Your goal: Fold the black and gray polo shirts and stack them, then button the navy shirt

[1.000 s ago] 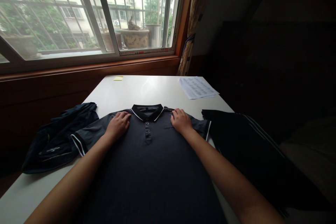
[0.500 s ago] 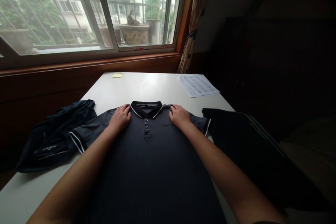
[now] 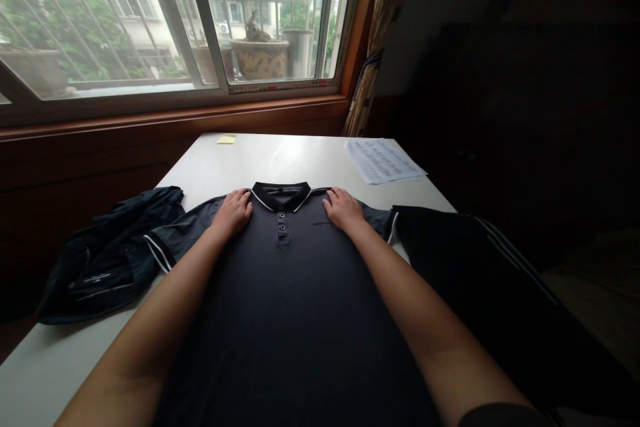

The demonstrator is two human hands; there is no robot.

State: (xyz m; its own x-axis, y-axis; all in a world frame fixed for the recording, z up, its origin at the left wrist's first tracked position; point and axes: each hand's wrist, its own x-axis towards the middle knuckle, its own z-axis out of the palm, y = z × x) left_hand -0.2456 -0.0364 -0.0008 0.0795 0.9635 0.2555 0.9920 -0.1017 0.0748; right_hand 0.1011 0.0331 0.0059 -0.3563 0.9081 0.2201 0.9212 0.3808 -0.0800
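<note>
A dark grey polo shirt (image 3: pixel 300 293) lies front up and spread out, with its black collar (image 3: pixel 281 197) edged in white at the far end. My left hand (image 3: pixel 233 211) is on the shoulder to the left of the collar, fingers bent over the cloth. On the other shoulder, my right hand (image 3: pixel 343 209) grips the fabric in the same way, just above the small chest lettering. Both fingertips rest at the shoulder seams; how much cloth is pinched is hidden. The short sleeves stick out to either side, their cuffs trimmed in white.
The shirt lies on a white table (image 3: pixel 280 159). At left is a crumpled dark jacket-like garment (image 3: pixel 110 267); at right, black trousers with pale side stripes (image 3: pixel 465 280). Printed sheets (image 3: pixel 385 161) and a yellow note (image 3: pixel 227 139) lie toward the window (image 3: pixel 270 27).
Both hands have slid the polo shirt slightly away from me, toward the window. The sleeves have drawn in a little. The garments at the sides stay in place.
</note>
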